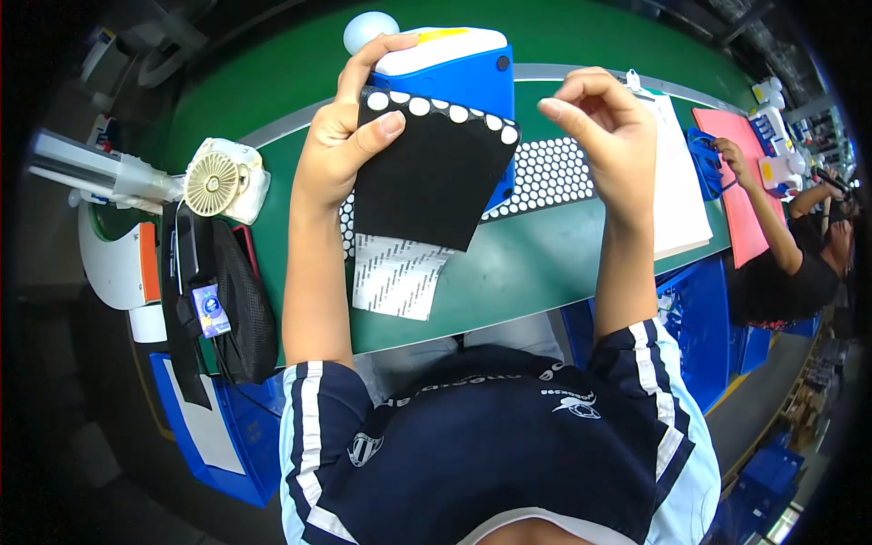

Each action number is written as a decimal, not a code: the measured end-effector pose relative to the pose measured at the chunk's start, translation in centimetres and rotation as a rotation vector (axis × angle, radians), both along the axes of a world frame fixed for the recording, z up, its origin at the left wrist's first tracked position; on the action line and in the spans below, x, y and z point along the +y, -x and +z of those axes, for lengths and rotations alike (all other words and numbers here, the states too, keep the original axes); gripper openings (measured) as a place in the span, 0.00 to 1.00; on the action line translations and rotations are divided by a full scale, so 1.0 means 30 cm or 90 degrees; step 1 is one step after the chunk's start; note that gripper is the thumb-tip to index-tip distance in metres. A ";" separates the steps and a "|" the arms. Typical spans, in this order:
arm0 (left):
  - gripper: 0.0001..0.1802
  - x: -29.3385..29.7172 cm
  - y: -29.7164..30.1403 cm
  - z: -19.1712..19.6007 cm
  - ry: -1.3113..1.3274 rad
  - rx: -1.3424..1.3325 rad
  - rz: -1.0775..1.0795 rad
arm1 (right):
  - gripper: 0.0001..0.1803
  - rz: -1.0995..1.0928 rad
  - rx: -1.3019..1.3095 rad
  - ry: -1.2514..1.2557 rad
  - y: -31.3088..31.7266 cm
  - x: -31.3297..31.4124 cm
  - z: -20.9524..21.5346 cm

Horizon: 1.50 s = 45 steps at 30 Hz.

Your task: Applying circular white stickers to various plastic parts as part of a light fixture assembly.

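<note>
Above the green table point(518, 263), I see the left hand point(331, 150) clasping a blue-and-white plastic casing point(459, 84) together with a black sheet point(427, 177), thumb pressing the sheet near its row of white dots point(458, 114). The right hand point(616, 132) hovers just beside, fingers curled; whether its grip pinches anything, I can't tell. The casing looks stiff, fairly light, perhaps slippery: best held by its sides. The sheet seems thin and bendy, better taken by an edge.
</note>
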<state>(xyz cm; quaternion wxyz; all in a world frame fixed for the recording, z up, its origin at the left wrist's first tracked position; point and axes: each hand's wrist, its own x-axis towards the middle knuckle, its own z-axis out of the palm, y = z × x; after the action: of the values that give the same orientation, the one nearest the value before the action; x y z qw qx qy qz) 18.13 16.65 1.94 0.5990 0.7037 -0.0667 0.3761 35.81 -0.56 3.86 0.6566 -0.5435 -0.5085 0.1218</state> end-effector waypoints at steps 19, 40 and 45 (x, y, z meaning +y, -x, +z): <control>0.18 -0.004 0.027 0.032 -0.110 0.055 -0.034 | 0.07 0.150 -0.031 0.171 0.090 0.110 0.116; 0.41 0.015 -0.015 0.007 -0.248 -0.090 -0.104 | 0.07 0.086 -0.070 0.176 0.087 0.107 0.105; 0.33 0.010 0.005 -0.008 -0.118 0.211 0.020 | 0.07 0.102 -0.074 0.213 0.087 0.114 0.136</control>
<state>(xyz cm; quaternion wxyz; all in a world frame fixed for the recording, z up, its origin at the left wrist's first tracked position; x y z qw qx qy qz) 17.97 16.95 1.69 0.5286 0.8091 0.0101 0.2566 33.21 2.87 7.93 0.5150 -0.6090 -0.5598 0.2248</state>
